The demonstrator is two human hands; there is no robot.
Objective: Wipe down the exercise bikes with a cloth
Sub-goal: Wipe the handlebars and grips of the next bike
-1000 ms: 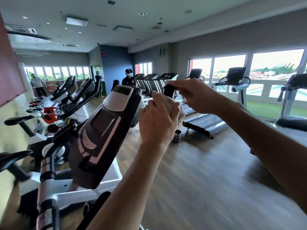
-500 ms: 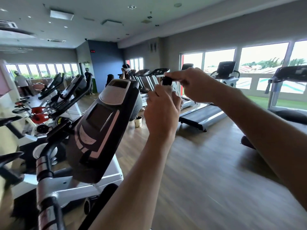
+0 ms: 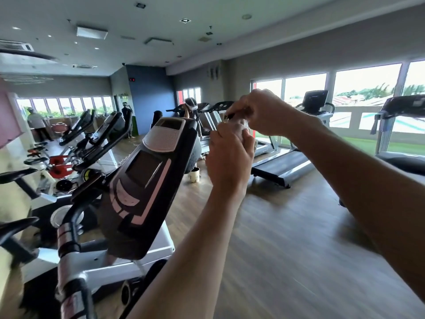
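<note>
One pale cloth (image 3: 239,125) is seen, bunched up and mostly hidden, just above the curled fingers (image 3: 232,143) of the left hand (image 3: 226,160), which grip it from below. The right hand (image 3: 257,111) is held directly above and touching it, its fingers bent and pinching something small and dark at the top of the bundle; what that is cannot be told through the blur. Both hands are raised in mid-air, just right of the console (image 3: 147,180) of the nearest exercise bike (image 3: 76,261), and apart from it. One black console with a grey screen is tilted towards the camera; a handlebar (image 3: 69,231) with silver bands is seen lower left of the fingers. At least three more bikes (image 3: 92,139) are lined up further left. Beyond the fingers, about four treadmills (image 3: 285,166) are ranged along the windows (image 3: 305,88). A small cup (image 3: 194,176) stands on the wooden floor (image 3: 287,238) below the left hand. Three people (image 3: 38,125) are visible far behind.
</note>
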